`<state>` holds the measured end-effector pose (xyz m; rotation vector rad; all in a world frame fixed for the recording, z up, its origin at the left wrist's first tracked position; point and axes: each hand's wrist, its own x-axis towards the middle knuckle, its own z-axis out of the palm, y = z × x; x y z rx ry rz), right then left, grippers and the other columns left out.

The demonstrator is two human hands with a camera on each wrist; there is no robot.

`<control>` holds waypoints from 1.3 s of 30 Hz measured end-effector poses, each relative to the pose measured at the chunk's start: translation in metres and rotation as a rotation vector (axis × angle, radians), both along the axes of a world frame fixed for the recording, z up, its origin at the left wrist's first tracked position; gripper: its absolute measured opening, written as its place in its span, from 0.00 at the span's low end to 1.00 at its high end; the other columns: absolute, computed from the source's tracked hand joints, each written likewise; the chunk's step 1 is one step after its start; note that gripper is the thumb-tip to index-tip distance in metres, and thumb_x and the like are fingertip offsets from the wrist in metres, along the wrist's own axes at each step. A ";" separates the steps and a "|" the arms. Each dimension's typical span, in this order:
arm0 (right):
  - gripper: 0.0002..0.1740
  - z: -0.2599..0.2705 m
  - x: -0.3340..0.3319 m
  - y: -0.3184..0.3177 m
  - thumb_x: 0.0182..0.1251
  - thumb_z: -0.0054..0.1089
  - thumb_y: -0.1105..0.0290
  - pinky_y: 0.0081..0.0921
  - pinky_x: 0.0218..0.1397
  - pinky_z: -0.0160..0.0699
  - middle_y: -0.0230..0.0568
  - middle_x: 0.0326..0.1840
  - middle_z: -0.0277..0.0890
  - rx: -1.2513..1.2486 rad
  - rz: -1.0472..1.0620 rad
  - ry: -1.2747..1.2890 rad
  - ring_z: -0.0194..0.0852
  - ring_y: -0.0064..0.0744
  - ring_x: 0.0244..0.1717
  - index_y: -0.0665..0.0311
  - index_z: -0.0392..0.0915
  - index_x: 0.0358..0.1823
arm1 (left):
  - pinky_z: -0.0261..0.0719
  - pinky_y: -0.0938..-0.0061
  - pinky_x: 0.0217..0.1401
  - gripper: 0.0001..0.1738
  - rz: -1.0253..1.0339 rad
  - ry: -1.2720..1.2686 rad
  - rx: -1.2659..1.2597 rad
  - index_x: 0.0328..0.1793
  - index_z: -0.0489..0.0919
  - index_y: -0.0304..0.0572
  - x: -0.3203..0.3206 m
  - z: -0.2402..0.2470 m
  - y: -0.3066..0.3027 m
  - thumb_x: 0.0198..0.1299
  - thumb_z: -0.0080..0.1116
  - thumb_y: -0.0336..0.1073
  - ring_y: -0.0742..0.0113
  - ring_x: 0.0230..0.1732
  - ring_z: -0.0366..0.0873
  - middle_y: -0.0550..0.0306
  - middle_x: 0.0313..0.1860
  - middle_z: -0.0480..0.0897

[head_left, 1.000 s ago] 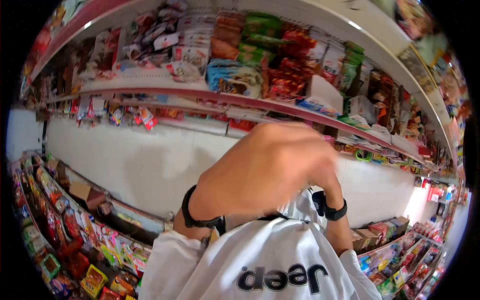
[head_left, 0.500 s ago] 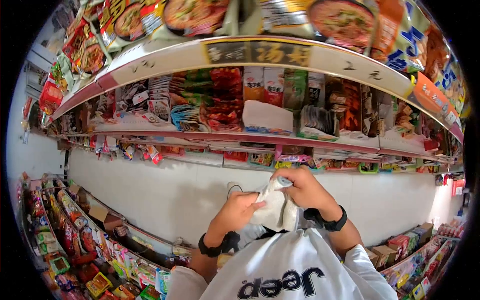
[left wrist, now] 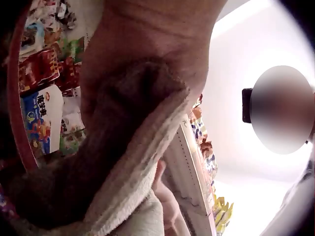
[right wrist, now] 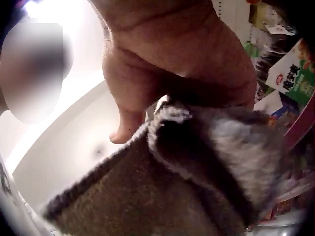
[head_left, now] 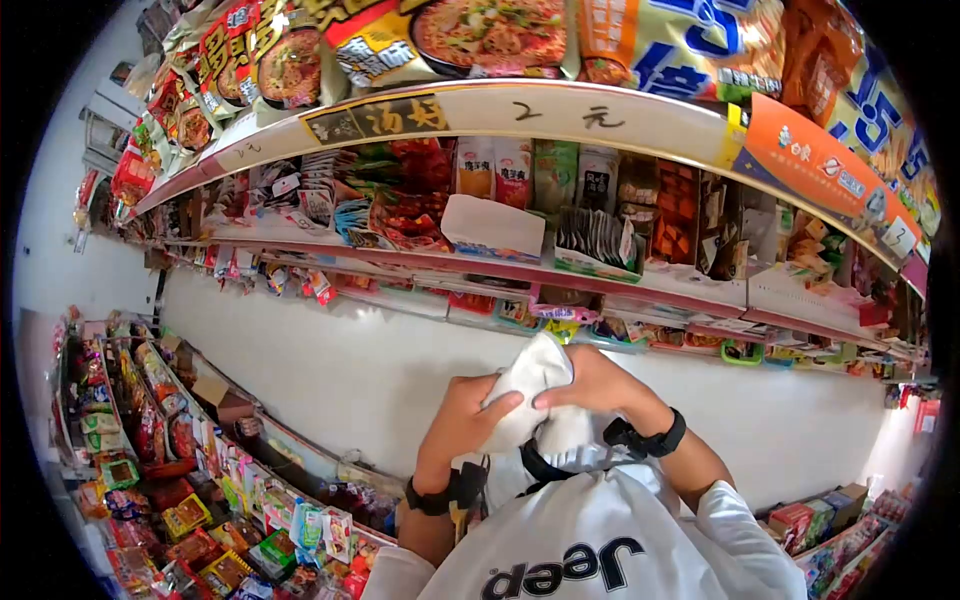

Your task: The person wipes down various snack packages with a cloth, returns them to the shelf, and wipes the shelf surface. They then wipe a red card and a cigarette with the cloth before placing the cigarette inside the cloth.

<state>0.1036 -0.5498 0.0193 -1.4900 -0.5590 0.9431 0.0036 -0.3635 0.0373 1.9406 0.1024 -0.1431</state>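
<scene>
Both hands hold a white cloth (head_left: 535, 385) in front of the chest. The left hand (head_left: 470, 410) grips its left side, thumb across the front. The right hand (head_left: 600, 382) pinches the right side, its thumb close to the other thumb. In the left wrist view the left hand (left wrist: 147, 44) is over the folded cloth (left wrist: 133, 177), fingers hidden by fabric. The right wrist view shows the right hand (right wrist: 182, 59) above the cloth (right wrist: 133, 191), thumb at the left, other fingers mostly hidden.
A shelf (head_left: 480, 108) with noodle packets (head_left: 490, 40) runs across the top; below it a lower shelf (head_left: 690, 285) carries snack packs and a white carton (head_left: 492, 232). Candy racks (head_left: 190, 515) stand at the lower left, boxes (head_left: 800, 522) at the lower right.
From hands blurred and close to the camera, both have come down to the chest with the cloth. Since half a second ago the cloth stands higher between the thumbs; the view has shifted rightward.
</scene>
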 end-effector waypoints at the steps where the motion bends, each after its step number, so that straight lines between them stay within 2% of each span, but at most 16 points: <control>1: 0.25 -0.004 0.000 -0.008 0.45 0.74 0.60 0.24 0.40 0.72 0.36 0.32 0.79 -0.052 0.047 -0.001 0.73 0.23 0.34 0.69 0.77 0.41 | 0.71 0.71 0.27 0.13 -0.090 0.033 0.045 0.37 0.77 0.32 0.003 0.001 0.001 0.56 0.60 0.37 0.66 0.19 0.72 0.46 0.22 0.76; 3: 0.25 -0.004 0.009 -0.023 0.45 0.73 0.60 0.24 0.40 0.72 0.37 0.32 0.79 -0.151 0.137 -0.005 0.73 0.24 0.34 0.69 0.77 0.40 | 0.72 0.71 0.28 0.12 -0.278 0.097 0.138 0.38 0.77 0.32 0.013 0.004 0.010 0.56 0.58 0.36 0.68 0.20 0.72 0.45 0.22 0.75; 4: 0.24 -0.001 0.012 -0.029 0.46 0.73 0.59 0.24 0.40 0.72 0.37 0.31 0.79 -0.140 0.187 0.028 0.72 0.24 0.34 0.69 0.77 0.39 | 0.73 0.73 0.28 0.10 -0.379 -0.022 0.147 0.39 0.77 0.31 0.020 0.005 0.013 0.57 0.56 0.32 0.69 0.21 0.72 0.50 0.21 0.76; 7: 0.24 0.003 0.016 -0.050 0.45 0.72 0.58 0.25 0.39 0.73 0.42 0.30 0.79 -0.103 0.114 -0.005 0.74 0.29 0.32 0.71 0.78 0.35 | 0.74 0.75 0.30 0.07 -0.264 0.092 -0.045 0.38 0.77 0.32 0.037 -0.006 0.019 0.57 0.55 0.30 0.70 0.24 0.73 0.57 0.19 0.76; 8: 0.22 0.001 0.020 -0.060 0.47 0.71 0.62 0.26 0.41 0.72 0.42 0.32 0.79 -0.144 0.128 0.011 0.74 0.29 0.34 0.71 0.77 0.39 | 0.73 0.76 0.31 0.04 -0.135 0.105 -0.043 0.35 0.76 0.33 0.048 -0.005 0.017 0.58 0.54 0.28 0.71 0.26 0.73 0.63 0.20 0.76; 11: 0.25 -0.025 0.016 -0.086 0.48 0.72 0.64 0.25 0.46 0.71 0.38 0.38 0.78 0.065 -0.077 0.105 0.72 0.26 0.39 0.69 0.75 0.46 | 0.72 0.75 0.31 0.06 0.187 0.222 0.155 0.30 0.74 0.34 0.093 -0.007 -0.006 0.58 0.54 0.28 0.71 0.24 0.71 0.61 0.18 0.73; 13: 0.26 -0.031 0.017 -0.102 0.48 0.70 0.69 0.25 0.49 0.71 0.37 0.42 0.77 0.083 -0.146 0.095 0.71 0.25 0.42 0.69 0.73 0.49 | 0.72 0.69 0.27 0.11 -0.007 -0.171 0.461 0.28 0.74 0.36 0.123 -0.028 -0.033 0.61 0.54 0.35 0.64 0.21 0.74 0.54 0.15 0.73; 15: 0.26 -0.029 0.016 -0.120 0.48 0.69 0.70 0.24 0.49 0.71 0.37 0.42 0.77 0.004 -0.183 0.050 0.71 0.25 0.42 0.69 0.73 0.50 | 0.73 0.62 0.26 0.17 -0.047 -0.281 0.590 0.29 0.77 0.38 0.161 -0.045 -0.068 0.61 0.54 0.45 0.53 0.23 0.78 0.45 0.16 0.74; 17: 0.25 -0.037 0.009 -0.133 0.48 0.68 0.70 0.25 0.49 0.71 0.38 0.42 0.78 0.018 -0.249 0.051 0.72 0.26 0.42 0.69 0.74 0.49 | 0.76 0.58 0.27 0.22 0.004 -0.440 0.899 0.29 0.79 0.40 0.196 -0.062 -0.098 0.59 0.53 0.52 0.46 0.28 0.79 0.42 0.23 0.78; 23: 0.23 -0.041 -0.014 -0.166 0.47 0.67 0.70 0.25 0.48 0.72 0.42 0.39 0.79 -0.029 -0.385 0.007 0.74 0.29 0.39 0.69 0.76 0.47 | 0.79 0.55 0.35 0.24 -0.043 -0.036 1.091 0.40 0.79 0.38 0.242 -0.071 -0.148 0.56 0.56 0.54 0.46 0.34 0.80 0.46 0.34 0.82; 26: 0.22 -0.052 -0.025 -0.178 0.47 0.66 0.68 0.26 0.46 0.73 0.45 0.37 0.80 -0.031 -0.466 -0.014 0.77 0.32 0.37 0.69 0.76 0.45 | 0.80 0.54 0.38 0.26 0.193 -0.174 1.115 0.44 0.79 0.39 0.239 -0.081 -0.147 0.53 0.60 0.55 0.46 0.36 0.81 0.46 0.36 0.83; 29: 0.21 -0.057 -0.030 -0.183 0.47 0.66 0.70 0.26 0.46 0.73 0.42 0.37 0.80 -0.011 -0.534 0.042 0.76 0.30 0.37 0.69 0.76 0.45 | 0.79 0.54 0.38 0.24 0.072 -0.023 1.139 0.42 0.80 0.40 0.241 -0.076 -0.144 0.51 0.62 0.53 0.47 0.35 0.81 0.46 0.35 0.83; 32: 0.21 -0.058 -0.029 -0.184 0.47 0.64 0.74 0.25 0.47 0.72 0.37 0.38 0.79 0.006 -0.553 0.039 0.73 0.25 0.38 0.69 0.76 0.46 | 0.79 0.55 0.37 0.22 0.000 -0.242 1.086 0.38 0.80 0.37 0.240 -0.088 -0.147 0.50 0.63 0.50 0.45 0.34 0.80 0.43 0.32 0.82; 35: 0.19 -0.057 -0.027 -0.180 0.49 0.62 0.75 0.25 0.46 0.72 0.36 0.38 0.79 0.004 -0.583 0.031 0.72 0.24 0.38 0.69 0.76 0.46 | 0.76 0.53 0.38 0.18 0.001 -0.399 0.728 0.35 0.78 0.34 0.242 -0.115 -0.153 0.51 0.60 0.44 0.41 0.34 0.78 0.38 0.32 0.80; 37: 0.18 -0.051 -0.023 -0.178 0.51 0.60 0.75 0.24 0.45 0.72 0.36 0.38 0.78 -0.023 -0.630 0.133 0.72 0.23 0.38 0.70 0.75 0.46 | 0.72 0.54 0.32 0.19 -0.049 -0.344 0.793 0.33 0.78 0.31 0.234 -0.129 -0.160 0.54 0.60 0.45 0.41 0.29 0.76 0.37 0.25 0.77; 39: 0.18 -0.065 -0.019 -0.169 0.53 0.60 0.73 0.25 0.47 0.72 0.40 0.40 0.79 0.031 -0.844 0.192 0.74 0.28 0.40 0.71 0.75 0.46 | 0.68 0.54 0.27 0.20 -0.047 -0.255 0.744 0.30 0.78 0.29 0.229 -0.135 -0.159 0.57 0.58 0.45 0.40 0.25 0.74 0.37 0.20 0.75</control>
